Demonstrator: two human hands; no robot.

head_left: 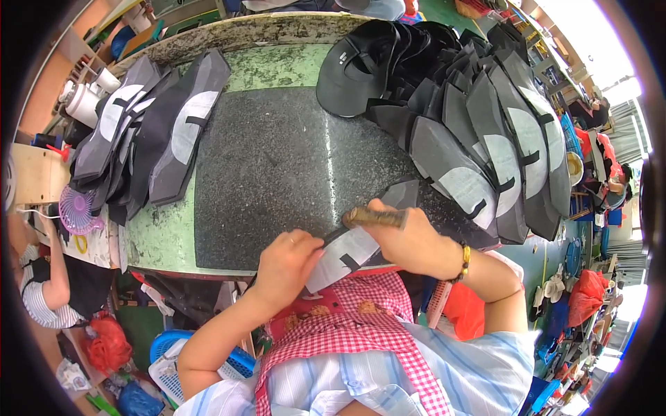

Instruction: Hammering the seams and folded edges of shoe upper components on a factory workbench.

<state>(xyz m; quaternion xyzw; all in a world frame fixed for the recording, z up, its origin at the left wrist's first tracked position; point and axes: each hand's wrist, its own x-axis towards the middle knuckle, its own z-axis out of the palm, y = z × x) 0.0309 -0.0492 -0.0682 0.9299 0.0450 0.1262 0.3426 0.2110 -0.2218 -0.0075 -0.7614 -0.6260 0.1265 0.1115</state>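
Note:
At the near edge of the table, a dark grey sheet piece with a pale grey curved patch and a small black tab lies tilted in front of me. My left hand is closed, its fingers pinching the piece's left edge. My right hand wraps round a short, thick brown tool handle held over the piece. The tool's kind cannot be made out. Under both hands lies a black speckled mat with a whitish line running down it.
Similar grey pieces are heaped on the right and at the left. Black shaped parts with cut-out openings are piled at the far right. A purple fan stands beyond the table's left edge, near another person's arm. A blue basket is below.

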